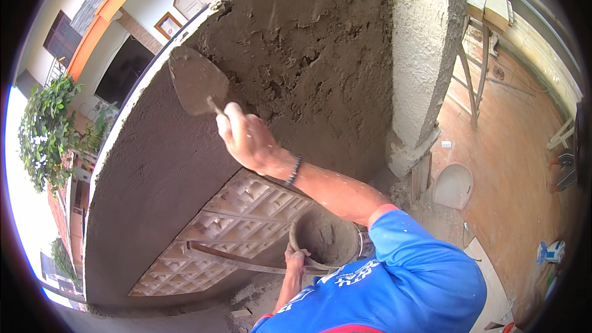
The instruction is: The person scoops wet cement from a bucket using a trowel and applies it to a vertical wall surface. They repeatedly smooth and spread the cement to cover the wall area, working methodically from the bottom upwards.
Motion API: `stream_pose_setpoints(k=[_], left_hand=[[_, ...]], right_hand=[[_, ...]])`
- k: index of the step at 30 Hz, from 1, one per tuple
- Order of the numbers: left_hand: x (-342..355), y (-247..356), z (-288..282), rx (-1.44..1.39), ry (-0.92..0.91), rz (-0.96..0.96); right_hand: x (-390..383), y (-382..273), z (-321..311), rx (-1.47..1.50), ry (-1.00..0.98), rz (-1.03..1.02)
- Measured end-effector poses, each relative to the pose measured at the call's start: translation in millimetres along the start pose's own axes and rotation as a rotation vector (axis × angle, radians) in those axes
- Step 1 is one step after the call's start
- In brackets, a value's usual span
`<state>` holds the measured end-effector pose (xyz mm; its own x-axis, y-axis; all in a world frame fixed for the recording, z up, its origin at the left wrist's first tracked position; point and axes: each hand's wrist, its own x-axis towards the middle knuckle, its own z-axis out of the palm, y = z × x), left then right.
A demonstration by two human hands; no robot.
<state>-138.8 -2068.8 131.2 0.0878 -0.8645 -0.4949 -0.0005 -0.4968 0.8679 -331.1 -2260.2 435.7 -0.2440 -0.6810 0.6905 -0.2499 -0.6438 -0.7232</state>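
Observation:
My right hand [250,139], a dark beaded bracelet at its wrist, is closed round the handle of a plastering trowel [196,81]. The trowel's broad, mortar-coated blade lies against the wet grey plaster [296,68] on the wall, near the wall's upper left edge. Smooth plaster surrounds the blade on the left, while rough, pitted mortar covers the area to its right. Lower down, my left hand [296,258] grips the rim of a bucket [327,234] that has grey mortar inside. The bucket is close to my body, beside the lattice blocks.
Patterned lattice blocks [246,203] are set in the wall, with a long strip [246,262] across them. A rough pale pillar [425,43] bounds the wall on the right. Beyond it are a wooden trestle [475,68], a light scoop-shaped pan [453,185] and a tan floor [505,148].

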Motion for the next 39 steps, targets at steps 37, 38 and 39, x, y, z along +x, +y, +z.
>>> stream_pose_setpoints(k=[37, 38, 39], left_hand=[[-1.6, -27.9, -35.9, -0.116, 0.141, 0.019], [-0.3, -27.6, -35.6, -0.091, 0.126, 0.037], [-1.6, -24.9, -35.3, -0.074, 0.124, 0.02]], right_hand=[[143.2, -18.7, -175.3, -1.149, -0.056, -0.585], [142.4, -21.3, -177.3, -1.096, -0.048, -0.554], [140.8, -23.4, -178.3, -1.039, -0.043, -0.522]])
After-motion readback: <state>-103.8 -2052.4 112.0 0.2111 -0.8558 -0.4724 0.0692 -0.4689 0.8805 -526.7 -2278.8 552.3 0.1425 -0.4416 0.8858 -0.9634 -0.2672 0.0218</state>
